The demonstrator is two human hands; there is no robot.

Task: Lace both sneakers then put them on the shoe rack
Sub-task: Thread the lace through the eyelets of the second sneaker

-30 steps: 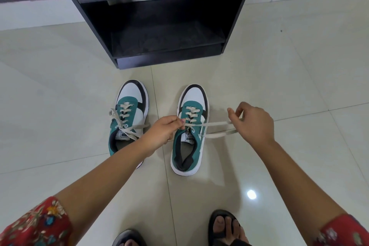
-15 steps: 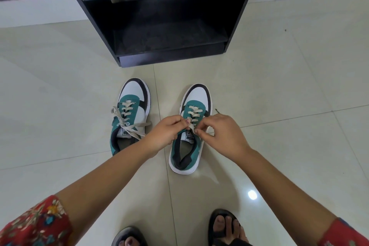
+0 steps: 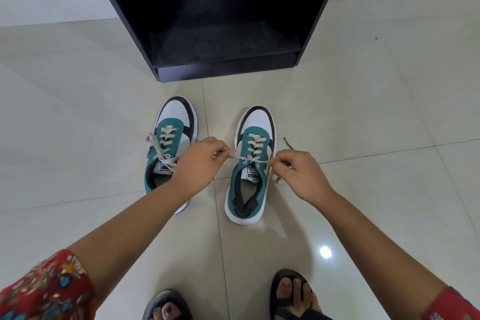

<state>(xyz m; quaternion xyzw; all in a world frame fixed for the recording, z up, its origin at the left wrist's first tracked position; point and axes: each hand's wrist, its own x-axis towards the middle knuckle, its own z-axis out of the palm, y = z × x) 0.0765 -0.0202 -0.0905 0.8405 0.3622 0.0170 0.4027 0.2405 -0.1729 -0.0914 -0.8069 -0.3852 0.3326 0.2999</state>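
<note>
fingers (image 3: 225, 150) of both hands pinch lace (image 3: 251, 159) ends; right sneaker (image 3: 250, 163) toe points at rack (image 3: 223, 21).

Teal-white sneakers (image 3: 246, 163) upright on floor before black rack (image 3: 223, 21).

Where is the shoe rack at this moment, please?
In the head view the black shoe rack stands top centre on the tiled floor, beyond the toes of both sneakers.
</note>
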